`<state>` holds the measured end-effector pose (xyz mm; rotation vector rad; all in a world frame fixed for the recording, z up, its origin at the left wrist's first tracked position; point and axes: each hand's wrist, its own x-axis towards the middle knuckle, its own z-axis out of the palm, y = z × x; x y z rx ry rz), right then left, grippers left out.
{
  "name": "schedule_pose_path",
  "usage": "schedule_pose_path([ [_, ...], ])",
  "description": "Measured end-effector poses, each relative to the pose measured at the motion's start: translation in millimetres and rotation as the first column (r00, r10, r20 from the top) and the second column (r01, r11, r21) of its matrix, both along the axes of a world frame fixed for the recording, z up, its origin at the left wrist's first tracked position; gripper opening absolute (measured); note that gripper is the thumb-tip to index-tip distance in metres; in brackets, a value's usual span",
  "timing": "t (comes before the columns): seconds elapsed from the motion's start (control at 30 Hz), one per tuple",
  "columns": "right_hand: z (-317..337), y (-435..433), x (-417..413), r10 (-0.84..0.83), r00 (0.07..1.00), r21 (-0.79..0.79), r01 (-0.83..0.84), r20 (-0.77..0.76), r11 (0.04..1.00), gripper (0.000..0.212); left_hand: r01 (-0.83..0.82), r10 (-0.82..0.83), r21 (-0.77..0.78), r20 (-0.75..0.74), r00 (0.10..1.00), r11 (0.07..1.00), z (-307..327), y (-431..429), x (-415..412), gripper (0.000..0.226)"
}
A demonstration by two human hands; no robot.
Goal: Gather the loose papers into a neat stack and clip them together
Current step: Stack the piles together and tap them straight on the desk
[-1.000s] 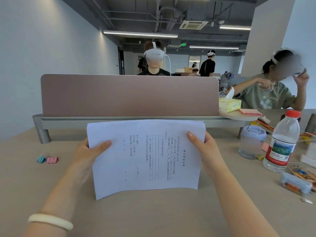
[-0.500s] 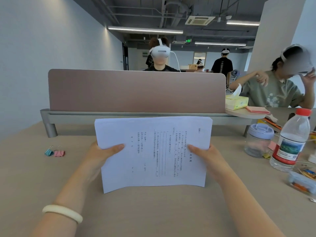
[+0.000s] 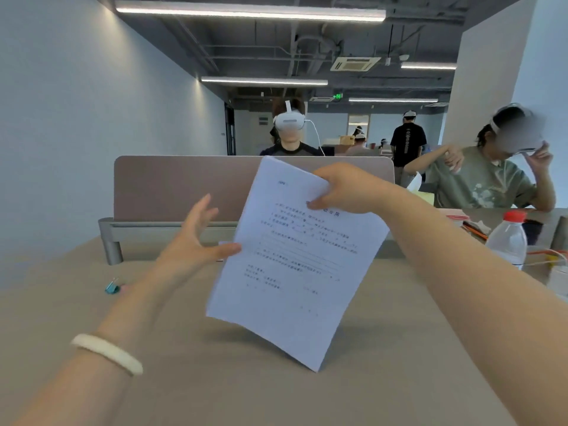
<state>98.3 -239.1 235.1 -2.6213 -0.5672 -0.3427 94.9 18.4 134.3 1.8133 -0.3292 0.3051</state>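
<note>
Pinched the papers (image 3: 295, 272) near their top edge with the right hand (image 3: 347, 189), just right of the centre of the frame, with the thumb laid on the printed face and the other fingers curled round behind the sheets. Held them as one stack, printed side toward the camera, tilted so that the top leaned toward the upper left and the lowest corner pointed at the lower middle of the frame. Kept the stack up over the table (image 3: 276, 395), with a soft shadow cast on the surface below it; could not tell whether that lowest corner met the table.

Spread the left hand (image 3: 190, 244) wide at left of centre, with the fingers (image 3: 203, 210) straight and fanned upward and nothing gripped. Brought the thumb tip right up to the left edge of the papers; could not tell whether it touched or stopped just short. Wore a pale bracelet (image 3: 107, 353) on the left wrist, low in the lower left of the frame.

Left a teal binder clip (image 3: 112, 287) lying on the table at the left, just beside the left forearm and well apart from the papers.

Saw a tan divider panel (image 3: 172, 186) standing across the far edge of the table behind the hands, a person in a white headset (image 3: 289, 130) seated beyond it, and a clear water bottle (image 3: 507, 241) with a red cap upright at the right edge of the frame.
</note>
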Motion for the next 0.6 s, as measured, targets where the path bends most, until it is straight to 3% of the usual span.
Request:
schedule_pose_path([
  [0.1, 10.2, 24.7, -9.9, 0.034, 0.999, -0.164, -0.027, 0.042, 0.986, 0.018, 0.163, -0.157, 0.033, -0.141, 0.977, 0.986, 5.3, -23.4, -10.3, 0.052],
  [0.17, 11.5, 29.0, -16.5, 0.057, 0.997, -0.189, -0.046, 0.053, 0.981, 0.015, 0.137, -0.149, -0.079, -0.178, 0.973, 0.987, -3.8, -30.0, -17.2, 0.031],
  [0.23, 13.8, 21.6, -22.4, 0.05, 0.998, -0.183, -0.043, 0.033, 0.982, 0.011, 0.109, -0.146, -0.213, -0.17, 0.975, 0.971, -12.9, -33.1, -22.0, 0.024],
  [0.3, 14.5, 1.2, -27.4, -0.011, 1.0, -0.185, 0.013, 0.015, 0.983, 0.021, 0.088, -0.142, -0.299, -0.166, 0.976, 0.95, -19.0, -33.1, -25.1, 0.021],
  [0.33, 12.8, -13.3, -28.6, -0.037, 0.999, -0.115, 0.034, -0.022, 0.993, 0.022, 0.072, -0.134, -0.333, -0.17, 0.976, 0.94, -21.9, -31.1, -25.3, 0.021],
  [0.4, -0.1, -42.8, -30.6, -0.004, 0.985, 0.254, 0.049, -0.173, 0.966, 0.011, 0.044, -0.117, -0.376, -0.175, 0.978, 0.926, -27.5, -25.6, -24.3, 0.018],
  [0.47, -27.2, -56.5, -31.2, 0.12, 0.954, 0.627, 0.081, -0.273, 0.775, 0.007, 0.025, -0.101, -0.399, -0.169, 0.981, 0.917, -30.6, -26.1, -24.1, 0.018],
  [0.53, -60.2, -48.9, -30.4, 0.213, 0.938, 0.786, 0.09, -0.273, 0.612, 0.013, -0.005, -0.068, -0.429, -0.155, 0.986, 0.903, -29.3, -34.1, -25.1, 0.022],
  [0.6, -81.3, -31.3, -29.5, 0.198, 0.961, 0.864, 0.069, -0.191, 0.499, 0.019, -0.017, -0.036, -0.431, -0.115, 0.993, 0.902, -23.1, -43.7, -26.4, 0.027],
])
